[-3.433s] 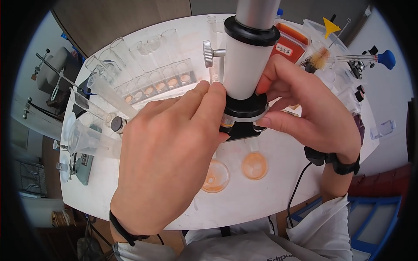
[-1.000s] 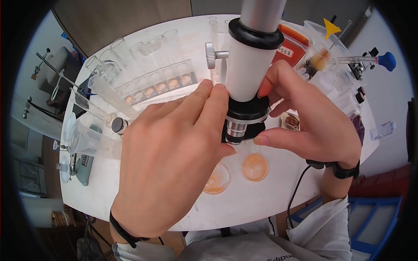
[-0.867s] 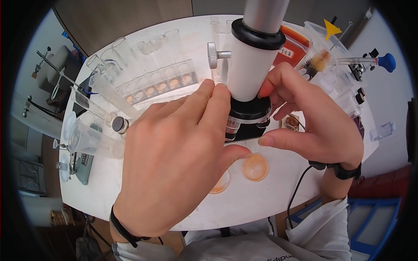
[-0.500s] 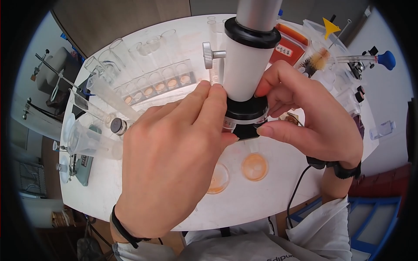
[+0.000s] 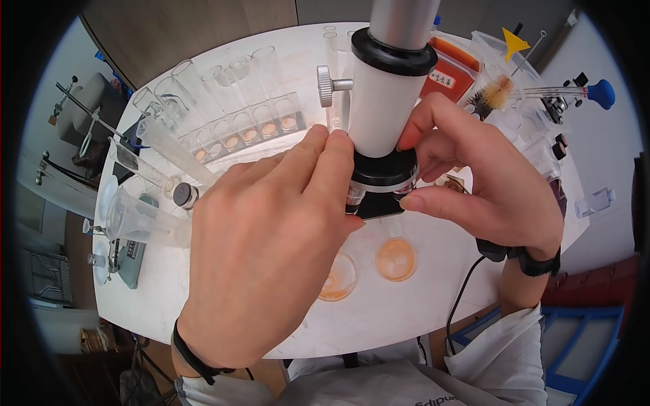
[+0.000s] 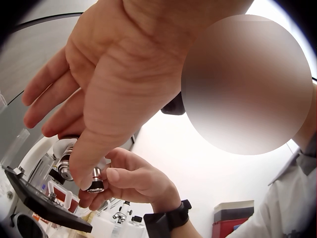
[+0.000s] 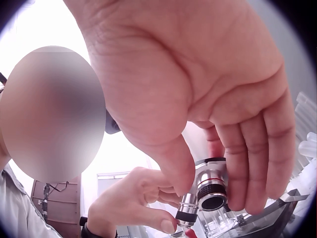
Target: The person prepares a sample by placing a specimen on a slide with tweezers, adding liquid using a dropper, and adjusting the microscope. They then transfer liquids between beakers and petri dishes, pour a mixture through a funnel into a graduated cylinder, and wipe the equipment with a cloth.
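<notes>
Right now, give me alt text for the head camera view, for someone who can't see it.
A person's left hand and right hand flank the lower end of a microscope, above a white table. Two round dishes with orange contents lie nearer the person, and a rack of clear tubes stands beyond the left hand.

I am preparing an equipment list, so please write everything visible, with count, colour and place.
Microscope: one, white and black, centre.
Objective lenses: at least two, silver and black, microscope's underside.
Dishes: two, orange-filled, near side.
Rack tubes: about six, clear, far left.
Other vessels: several, clear, left.
Round cap: one, black, left.
Device: one, green, left edge.
Container: one, orange, far right.
Brushes: count unclear, black and tan, right.
Funnel: one, yellow, far right.
Bulb: one, blue, right.
Table: one, white, underneath.
Left hand: one, bare, microscope's left.
Right hand: one, bare, microscope's right.
</notes>
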Demonstrator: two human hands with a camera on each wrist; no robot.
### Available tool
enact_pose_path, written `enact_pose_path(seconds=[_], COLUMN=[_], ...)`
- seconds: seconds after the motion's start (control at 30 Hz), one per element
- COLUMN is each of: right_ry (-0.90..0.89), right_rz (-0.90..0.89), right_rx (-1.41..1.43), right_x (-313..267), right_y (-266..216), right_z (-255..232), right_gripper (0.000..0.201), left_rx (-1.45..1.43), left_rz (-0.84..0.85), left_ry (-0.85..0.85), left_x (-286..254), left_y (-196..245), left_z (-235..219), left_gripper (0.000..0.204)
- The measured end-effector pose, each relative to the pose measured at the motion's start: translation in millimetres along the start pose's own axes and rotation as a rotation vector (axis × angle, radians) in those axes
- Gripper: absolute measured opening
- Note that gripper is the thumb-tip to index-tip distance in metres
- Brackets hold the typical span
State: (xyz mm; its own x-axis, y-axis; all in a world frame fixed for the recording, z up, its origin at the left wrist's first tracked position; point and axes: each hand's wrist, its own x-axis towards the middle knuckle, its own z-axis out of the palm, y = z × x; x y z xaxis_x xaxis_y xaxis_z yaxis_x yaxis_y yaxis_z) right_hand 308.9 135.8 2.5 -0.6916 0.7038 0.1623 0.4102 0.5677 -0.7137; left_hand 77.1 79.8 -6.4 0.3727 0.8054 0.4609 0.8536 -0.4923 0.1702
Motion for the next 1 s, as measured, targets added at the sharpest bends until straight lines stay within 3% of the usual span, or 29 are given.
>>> enact_pose_path(seconds=[1.0], right_ry=[-0.018], right_rz=[0.010], right_rx=[0.021], right_x=[3.4], right_y=[3.3], right_z=[-1.0], right_gripper=[0.040], left_rx=[-0.002], left_rz=[-0.002], left_ry=[0.014], left_x=[1.0], left_y=[0.8], left_z=[1.1], left_gripper=[0.065])
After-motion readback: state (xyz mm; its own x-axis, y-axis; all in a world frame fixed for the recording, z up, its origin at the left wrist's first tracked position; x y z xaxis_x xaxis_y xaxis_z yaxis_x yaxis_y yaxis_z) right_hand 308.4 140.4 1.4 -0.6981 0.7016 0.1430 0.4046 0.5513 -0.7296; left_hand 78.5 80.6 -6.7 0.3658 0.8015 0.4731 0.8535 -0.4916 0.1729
